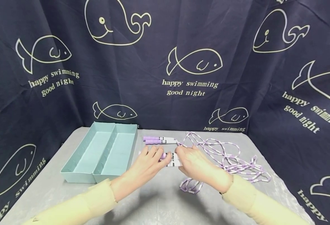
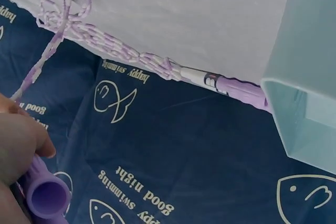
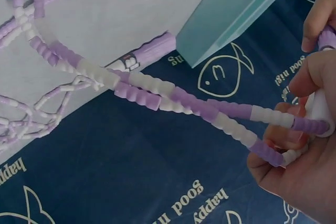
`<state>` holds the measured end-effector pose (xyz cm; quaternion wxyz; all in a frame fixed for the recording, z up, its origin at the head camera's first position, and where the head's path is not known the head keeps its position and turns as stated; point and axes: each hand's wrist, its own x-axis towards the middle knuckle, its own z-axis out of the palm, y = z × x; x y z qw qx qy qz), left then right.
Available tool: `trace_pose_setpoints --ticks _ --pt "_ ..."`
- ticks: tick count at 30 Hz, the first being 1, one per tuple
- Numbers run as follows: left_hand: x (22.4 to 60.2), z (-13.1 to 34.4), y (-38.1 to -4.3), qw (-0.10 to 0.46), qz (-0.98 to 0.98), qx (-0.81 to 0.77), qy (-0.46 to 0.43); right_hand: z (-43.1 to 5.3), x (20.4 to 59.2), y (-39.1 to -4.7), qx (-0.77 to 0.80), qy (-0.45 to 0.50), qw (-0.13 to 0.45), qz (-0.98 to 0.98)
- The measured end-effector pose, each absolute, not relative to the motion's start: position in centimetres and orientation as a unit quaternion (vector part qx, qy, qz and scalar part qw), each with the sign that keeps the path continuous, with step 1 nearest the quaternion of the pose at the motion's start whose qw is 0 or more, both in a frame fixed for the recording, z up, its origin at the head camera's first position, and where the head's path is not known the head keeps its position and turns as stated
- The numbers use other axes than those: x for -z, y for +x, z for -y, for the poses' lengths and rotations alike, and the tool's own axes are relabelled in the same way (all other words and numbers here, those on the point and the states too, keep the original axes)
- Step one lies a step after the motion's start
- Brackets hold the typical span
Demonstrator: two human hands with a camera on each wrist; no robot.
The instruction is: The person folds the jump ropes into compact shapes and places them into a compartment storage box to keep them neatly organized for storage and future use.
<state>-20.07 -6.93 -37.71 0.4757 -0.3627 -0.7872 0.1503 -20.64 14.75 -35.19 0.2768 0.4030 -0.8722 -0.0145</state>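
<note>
Two purple-and-white jump rope handles lie side by side above the table, between my hands. My left hand grips their purple end; in the left wrist view a hollow purple handle end pokes out below the fingers. At the white end, my right hand holds the handles where the cord comes out. The right wrist view has two strands of beaded cord, purple and white, running out from that hand. Behind my hands, another pair of jump rope handles lies on the table.
A pale teal bin with two long compartments stands on the left of the grey table. Loops of beaded rope spread over the right side, with a small coil near my right wrist. Dark printed cloth hangs behind.
</note>
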Motion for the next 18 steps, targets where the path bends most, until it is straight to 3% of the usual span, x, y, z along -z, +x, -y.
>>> trace_pose_setpoints --ticks 18 --pt "37.38 7.16 -20.53 0.499 0.776 -0.117 -0.368 -14.38 34.73 -20.36 -0.029 0.388 0.222 0.894"
